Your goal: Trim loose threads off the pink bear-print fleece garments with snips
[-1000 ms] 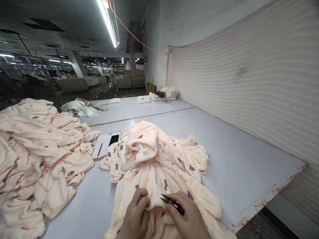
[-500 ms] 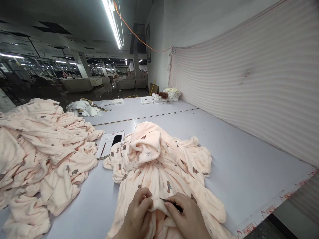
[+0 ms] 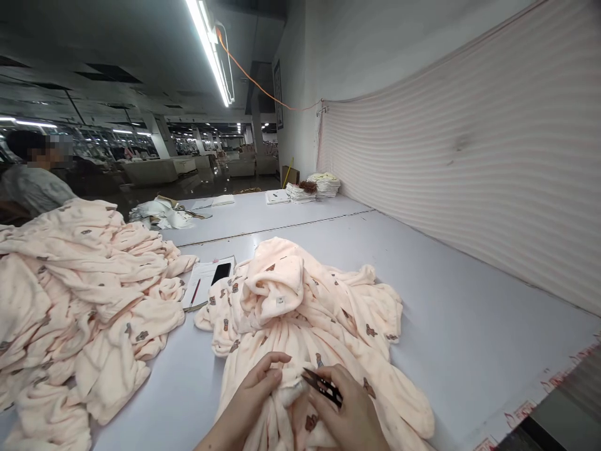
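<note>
Over the gathered middle of a pale peach fleece garment printed with small brown figures (image 3: 307,338), the left hand (image 3: 253,394) bends its index finger above the thumb beside a raised edge of cloth; its other fingers are hidden, so whether they pinch the fleece cannot be told. The right hand (image 3: 350,407) closes thumb and fingers around small black metal thread snips (image 3: 321,381), whose pointed blades stand slightly apart, facing the left fingertips. Raising that edge between both hands probably keeps it in sight and clear of the deeper folds.

The garment lies directly before the person on a smooth, pale grey-lilac table (image 3: 469,300). Its rolled, hood-like bundle (image 3: 282,272), bearing a small white printed label (image 3: 280,301), sits at the far end, perhaps so the nearer cloth falls under the hands. Just beyond its left side, white papers (image 3: 203,293) carry a black phone (image 3: 221,273) and a slim dark red pen (image 3: 195,292), seemingly placed within reach. Farther left, a large heap of similar peach fleece (image 3: 107,275) appears set aside to leave elbow room. Behind it shows another person in a grey top (image 3: 37,188).
</note>
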